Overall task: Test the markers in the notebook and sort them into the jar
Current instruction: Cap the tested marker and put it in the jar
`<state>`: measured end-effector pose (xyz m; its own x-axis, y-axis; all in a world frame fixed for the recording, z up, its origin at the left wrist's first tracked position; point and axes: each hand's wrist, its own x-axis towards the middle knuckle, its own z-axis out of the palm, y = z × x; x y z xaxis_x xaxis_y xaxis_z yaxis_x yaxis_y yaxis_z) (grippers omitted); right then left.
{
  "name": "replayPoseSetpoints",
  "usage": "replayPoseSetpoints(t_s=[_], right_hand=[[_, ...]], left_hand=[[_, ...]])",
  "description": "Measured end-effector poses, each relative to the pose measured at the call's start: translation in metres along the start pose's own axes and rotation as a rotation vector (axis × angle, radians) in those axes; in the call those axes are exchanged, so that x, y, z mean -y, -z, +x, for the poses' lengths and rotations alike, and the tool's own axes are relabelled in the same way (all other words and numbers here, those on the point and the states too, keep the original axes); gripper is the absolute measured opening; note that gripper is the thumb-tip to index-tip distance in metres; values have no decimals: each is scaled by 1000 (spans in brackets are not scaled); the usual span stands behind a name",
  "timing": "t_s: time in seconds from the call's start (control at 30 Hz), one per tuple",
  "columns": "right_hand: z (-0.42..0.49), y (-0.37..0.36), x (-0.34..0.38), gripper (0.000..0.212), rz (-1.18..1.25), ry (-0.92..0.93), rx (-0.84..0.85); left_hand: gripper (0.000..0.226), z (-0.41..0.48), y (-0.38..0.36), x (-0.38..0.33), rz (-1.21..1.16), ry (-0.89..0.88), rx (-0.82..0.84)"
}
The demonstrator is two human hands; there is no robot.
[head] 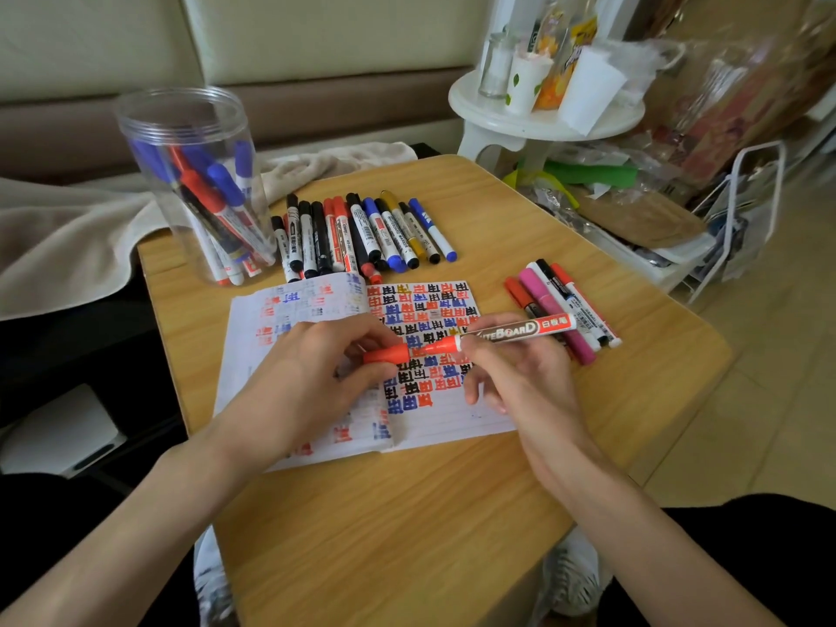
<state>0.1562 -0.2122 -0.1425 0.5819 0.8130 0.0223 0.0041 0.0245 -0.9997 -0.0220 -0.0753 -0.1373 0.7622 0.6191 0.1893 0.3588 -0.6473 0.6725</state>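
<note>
While left hand point(312, 377) fingers pinch the red cap point(388, 354), right hand point(511, 368) fingers clamp the red marker point(511, 331) over the notebook point(452, 418), likely uncapping or recapping around a test; jar point(199, 187) waits.

Wooden table point(407, 527) occupying the centre of the frame. Cream and brown sofa back point(294, 61) running across the upper left, a beige blanket point(81, 237) lying below it. White round stool point(543, 119) standing at upper right, bearing bottles and cups. Tan tiled floor point(769, 377) showing at right, soft daylight falling throughout.
</note>
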Motion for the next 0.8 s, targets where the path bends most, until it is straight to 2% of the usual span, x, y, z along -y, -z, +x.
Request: replayPoseSetpoints(t_s=[0.2,0.4,0.5,0.6,0.73,0.8], right_hand=[[-1,-3,1,13,21,-6,48],[-4,-4,2,6,5,23,109],[-4,-4,1,12,2,46,150],[-3,-2,1,21,5,-7,170],[6,6,3,24,165,-102,91],[10,11,2,24,136,-83,35]], left_hand=[[20,2,-2,-2,-43,-31,0],[26,4,-5,-3,-94,-85,-8],[23,4,-6,-3,-115,-102,-13],[22,5,-7,0,-130,-78,-28],[19,6,-6,6,-122,-9,-73],[27,5,-3,7,-96,4,-99]])
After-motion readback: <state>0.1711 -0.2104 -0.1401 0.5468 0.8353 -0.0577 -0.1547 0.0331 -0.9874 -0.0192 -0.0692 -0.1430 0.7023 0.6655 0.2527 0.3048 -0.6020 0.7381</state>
